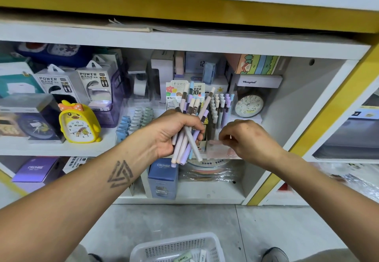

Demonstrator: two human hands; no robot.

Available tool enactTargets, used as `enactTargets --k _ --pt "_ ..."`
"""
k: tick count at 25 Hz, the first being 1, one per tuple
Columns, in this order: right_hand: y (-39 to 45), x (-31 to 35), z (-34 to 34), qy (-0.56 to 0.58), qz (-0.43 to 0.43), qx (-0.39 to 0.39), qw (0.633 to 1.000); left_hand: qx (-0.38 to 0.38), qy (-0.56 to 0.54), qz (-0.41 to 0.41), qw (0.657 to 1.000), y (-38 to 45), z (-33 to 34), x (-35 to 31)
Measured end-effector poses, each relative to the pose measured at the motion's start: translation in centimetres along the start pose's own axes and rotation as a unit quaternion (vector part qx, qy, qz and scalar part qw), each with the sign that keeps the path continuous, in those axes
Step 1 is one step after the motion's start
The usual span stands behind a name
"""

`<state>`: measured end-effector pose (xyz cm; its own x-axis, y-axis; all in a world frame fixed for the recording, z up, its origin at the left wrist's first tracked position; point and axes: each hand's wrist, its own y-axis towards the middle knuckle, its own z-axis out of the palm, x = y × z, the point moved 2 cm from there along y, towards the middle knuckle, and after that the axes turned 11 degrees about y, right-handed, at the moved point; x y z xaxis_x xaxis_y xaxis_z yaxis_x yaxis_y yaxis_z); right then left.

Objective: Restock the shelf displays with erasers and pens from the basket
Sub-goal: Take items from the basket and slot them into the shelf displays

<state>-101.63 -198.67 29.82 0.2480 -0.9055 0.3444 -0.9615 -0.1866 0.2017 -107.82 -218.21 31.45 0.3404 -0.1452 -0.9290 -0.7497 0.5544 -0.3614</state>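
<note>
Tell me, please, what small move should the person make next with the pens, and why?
Probably the right hand should take one pen from the bundle of pens that the left hand grips and stand it in the pen display. The right hand is already at the front of that display, its fingers seemingly pinching only something small and blurred, and the display stands just behind the bundle.

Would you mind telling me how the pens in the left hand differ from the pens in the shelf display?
The pens in the left hand are a loose, crossed bundle, tilted, held in its grip. The pens in the shelf display stand upright in tidy rows, untouched. Both share pastel barrels, mostly purple, cream and blue.
</note>
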Motion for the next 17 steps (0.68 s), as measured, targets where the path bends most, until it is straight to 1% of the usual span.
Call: enactTargets --k 4,6,7,8,9,10,11,12,13,14,15,17 --pt "0.4 0.3 0.2 0.033 -0.002 -0.018 0.999 0.017 0.002 0.007 1.0 -0.1 0.3 0.1" --pt "0.3 0.3 -0.1 0.033 0.009 -0.015 0.999 0.029 0.0 0.009 1.0 -0.1 0.6 0.0" --pt "0.3 0.2 -0.5 0.045 0.022 -0.027 0.998 0.036 -0.003 0.009 0.999 -0.1 0.7 0.0" --pt "0.4 0.1 -1.2 0.088 0.049 -0.055 0.993 0.044 -0.006 0.01 0.999 -0.2 0.9 -0.1" --pt "0.6 -0.2 -2.0 0.179 0.097 -0.096 0.974 0.055 -0.009 0.011 0.998 -0.2 1.0 -0.1" --pt "0.7 -0.4 -2.9 0.311 0.147 -0.139 0.928 0.068 -0.008 0.012 0.998 -0.2 1.2 -0.1" --pt "0.9 -0.5 -3.6 0.444 0.187 -0.17 0.86 0.081 -0.005 0.013 0.997 -0.2 1.5 -0.1" --pt "1.0 -0.5 -3.9 0.542 0.207 -0.185 0.793 0.095 0.0 0.012 0.995 -0.2 1.8 -0.1" --pt "1.3 -0.5 -4.0 0.6 0.216 -0.192 0.746 0.106 0.004 0.011 0.994 -0.2 2.1 0.0" --pt "1.5 -0.4 -3.9 0.635 0.221 -0.198 0.713 0.115 0.007 0.006 0.993 -0.1 2.5 0.1" --pt "1.9 -0.2 -3.8 0.656 0.218 -0.205 0.693 0.121 0.008 0.0 0.993 0.0 2.6 0.2" --pt "2.4 -0.3 -3.9 0.671 0.214 -0.237 0.669 0.128 0.004 -0.012 0.992 0.1 2.7 0.4"
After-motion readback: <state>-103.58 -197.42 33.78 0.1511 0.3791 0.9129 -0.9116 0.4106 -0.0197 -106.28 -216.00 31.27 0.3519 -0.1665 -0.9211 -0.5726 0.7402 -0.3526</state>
